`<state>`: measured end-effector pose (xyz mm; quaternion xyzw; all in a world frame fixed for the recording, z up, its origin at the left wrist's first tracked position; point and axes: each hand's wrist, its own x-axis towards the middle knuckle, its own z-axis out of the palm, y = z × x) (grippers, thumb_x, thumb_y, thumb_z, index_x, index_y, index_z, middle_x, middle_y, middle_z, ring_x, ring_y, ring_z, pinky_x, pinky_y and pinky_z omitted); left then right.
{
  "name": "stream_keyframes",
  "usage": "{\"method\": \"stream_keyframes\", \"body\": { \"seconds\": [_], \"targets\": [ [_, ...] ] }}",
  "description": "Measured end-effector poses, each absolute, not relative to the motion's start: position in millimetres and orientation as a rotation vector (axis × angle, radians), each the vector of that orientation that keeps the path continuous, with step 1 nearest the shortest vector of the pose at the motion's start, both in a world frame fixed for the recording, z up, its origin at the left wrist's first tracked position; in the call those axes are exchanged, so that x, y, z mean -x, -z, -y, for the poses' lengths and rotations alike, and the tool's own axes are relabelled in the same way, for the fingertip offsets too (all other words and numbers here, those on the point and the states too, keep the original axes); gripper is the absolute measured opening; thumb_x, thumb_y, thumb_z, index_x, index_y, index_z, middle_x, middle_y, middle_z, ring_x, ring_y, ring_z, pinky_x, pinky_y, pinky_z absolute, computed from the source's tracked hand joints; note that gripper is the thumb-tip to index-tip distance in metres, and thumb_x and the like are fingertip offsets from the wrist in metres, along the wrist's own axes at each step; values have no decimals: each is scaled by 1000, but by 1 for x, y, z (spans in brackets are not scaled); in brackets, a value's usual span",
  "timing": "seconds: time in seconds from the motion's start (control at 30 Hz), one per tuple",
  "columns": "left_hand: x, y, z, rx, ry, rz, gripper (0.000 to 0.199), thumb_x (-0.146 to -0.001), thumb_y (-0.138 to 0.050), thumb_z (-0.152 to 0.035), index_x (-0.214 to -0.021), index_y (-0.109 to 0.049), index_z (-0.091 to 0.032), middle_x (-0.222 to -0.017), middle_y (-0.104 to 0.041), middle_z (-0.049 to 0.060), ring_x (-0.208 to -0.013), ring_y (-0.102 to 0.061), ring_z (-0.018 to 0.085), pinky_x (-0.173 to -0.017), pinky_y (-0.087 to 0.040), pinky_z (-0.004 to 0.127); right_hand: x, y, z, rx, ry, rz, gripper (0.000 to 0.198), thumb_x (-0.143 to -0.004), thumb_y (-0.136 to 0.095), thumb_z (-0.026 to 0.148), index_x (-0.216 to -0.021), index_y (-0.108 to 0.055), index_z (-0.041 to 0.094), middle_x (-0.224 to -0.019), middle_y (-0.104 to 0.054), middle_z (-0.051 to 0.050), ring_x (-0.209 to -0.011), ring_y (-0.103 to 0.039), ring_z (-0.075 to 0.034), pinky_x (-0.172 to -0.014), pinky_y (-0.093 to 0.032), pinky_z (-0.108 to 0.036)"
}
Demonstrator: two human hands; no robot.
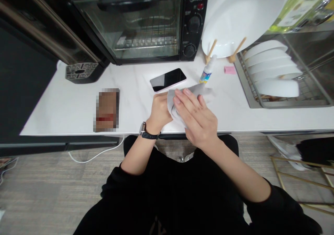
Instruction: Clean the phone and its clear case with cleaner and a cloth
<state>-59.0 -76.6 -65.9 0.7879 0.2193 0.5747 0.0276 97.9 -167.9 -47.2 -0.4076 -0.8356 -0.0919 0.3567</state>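
A light grey cloth (pixel 200 88) is between my two hands above the counter's front edge. My right hand (pixel 197 118) lies over it, fingers together, pressing the cloth from above. My left hand (pixel 160 110), with a watch (pixel 142 128) on its wrist, curls in from the left. Its fingertips are hidden behind the cloth. A thin dark curved edge shows by the cloth's near fold, but I cannot tell what it belongs to. Just beyond my hands lie a phone (pixel 168 79), screen up, and an upright small white spray bottle (pixel 207 71) with a blue and yellow label.
A toaster oven (pixel 130 30) stands at the back. To its right are a large white plate (pixel 235 16) on a wooden stand, a pink slip (pixel 230 70) and a sink rack with white bowls (pixel 273 66). A blurred-out brown item (pixel 106 110) lies left on the white counter (pixel 135 89).
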Motion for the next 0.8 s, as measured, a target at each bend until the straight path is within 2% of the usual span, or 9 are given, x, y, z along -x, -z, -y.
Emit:
{"method": "stream_keyframes", "body": {
  "seconds": [0.1, 0.27, 0.47, 0.53, 0.6, 0.63, 0.67, 0.73, 0.8],
  "targets": [
    [58, 64, 76, -2447, -1804, -658, 51, -103, -60, -29, -63, -30, -23, -54, -37, -6, -48, -33, 10, -48, -26, 30, -107, 49, 161, 1104, 252, 2118, 72, -111, -25, 15, -174, 4, 31, -174, -42, 3, -164, -30, -19, -138, -27, -48],
    [55, 62, 79, -2436, -1785, -646, 44, -102, -56, -19, -65, -33, -22, -56, -35, -6, -50, -34, 9, -51, -24, 28, -110, 53, 152, 1133, 184, 1960, 72, -110, -16, 13, -172, 7, 41, -177, -37, 6, -162, -36, -26, -133, -38, -55],
    [59, 65, 78, -2297, -1709, -658, 46, -101, -65, -30, -62, -43, -21, -57, -48, -5, -51, -44, 10, -51, -32, 27, -112, 50, 155, 1003, 177, 1955, 68, -111, -34, 14, -173, -17, 38, -168, -52, 2, -158, -46, -23, -128, -49, -49],
    [61, 62, 79, -2223, -1572, -686, 39, -99, -69, -38, -66, -57, -22, -69, -65, -1, -64, -61, 13, -63, -49, 28, -121, 50, 155, 937, 180, 2018, 70, -109, -48, 12, -172, -27, 36, -161, -60, 0, -150, -57, -24, -122, -57, -45],
    [61, 58, 86, -2110, -1429, -791, 22, -96, -73, -46, -90, -74, -25, -106, -79, 5, -108, -74, 24, -100, -58, 42, -130, 54, 156, 869, 171, 2056, 73, -105, -56, 9, -170, -34, 34, -156, -65, -2, -142, -66, -24, -114, -63, -44],
    [59, 56, 92, -2022, -1400, -873, 27, -93, -76, -49, -110, -76, -28, -132, -75, 6, -137, -63, 30, -119, -48, 51, -133, 56, 156, 842, 170, 2048, 72, -104, -58, 8, -168, -37, 33, -153, -68, -3, -138, -68, -24, -111, -65, -44],
    [56, 55, 101, -1905, -1419, -963, 46, -90, -80, -51, -131, -70, -32, -155, -62, 5, -158, -43, 33, -131, -33, 56, -135, 59, 157, 830, 174, 2025, 71, -104, -58, 7, -167, -39, 32, -150, -70, -4, -136, -70, -25, -109, -67, -45],
    [48, 58, 121, -1618, -1582, -1108, 81, -84, -87, -48, -155, -50, -38, -179, -28, -1, -172, -6, 31, -140, -11, 54, -135, 64, 159, 826, 221, 1935, 65, -104, -57, 7, -164, -45, 29, -144, -74, -6, -131, -73, -26, -105, -69, -45],
    [38, 67, 140, -1351, -1634, -1130, 95, -86, -87, -45, -163, -32, -46, -184, -4, -7, -173, 5, 25, -141, -3, 48, -130, 67, 163, 835, 293, 1832, 60, -104, -57, 6, -160, -53, 26, -137, -78, -7, -125, -77, -27, -99, -71, -44]
  ]
}}
